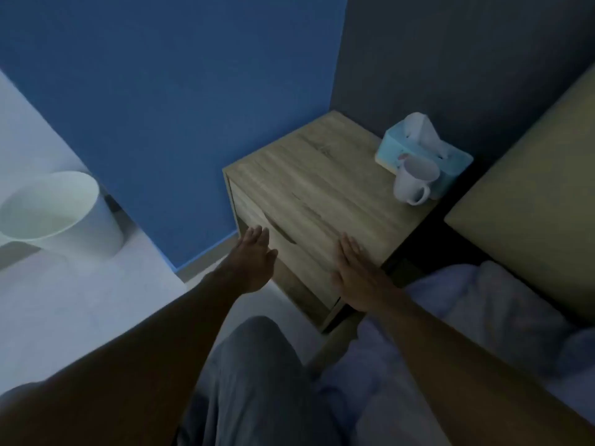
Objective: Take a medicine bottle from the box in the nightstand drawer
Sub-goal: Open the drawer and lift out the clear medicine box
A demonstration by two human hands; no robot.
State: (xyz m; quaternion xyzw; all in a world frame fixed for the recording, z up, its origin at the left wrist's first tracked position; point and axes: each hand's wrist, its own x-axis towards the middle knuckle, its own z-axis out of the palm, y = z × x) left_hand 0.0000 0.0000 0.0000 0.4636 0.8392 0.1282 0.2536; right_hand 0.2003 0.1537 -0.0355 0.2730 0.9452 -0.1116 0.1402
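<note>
A light wooden nightstand (322, 185) stands in the corner between a blue wall and the bed. Its top drawer (254, 220) is closed, with a dark cut-out handle slot at the upper edge. My left hand (254, 255) is open, fingers stretched toward the drawer front just below the slot. My right hand (357, 275) lies flat and open on the nightstand's near right corner. The box and the medicine bottle are hidden inside the drawer.
A white mug (413, 181) and a light blue tissue box (421, 146) sit at the back right of the nightstand top. A white bin (61, 214) stands on the floor at the left. The bed (502, 317) with rumpled bedding lies at the right.
</note>
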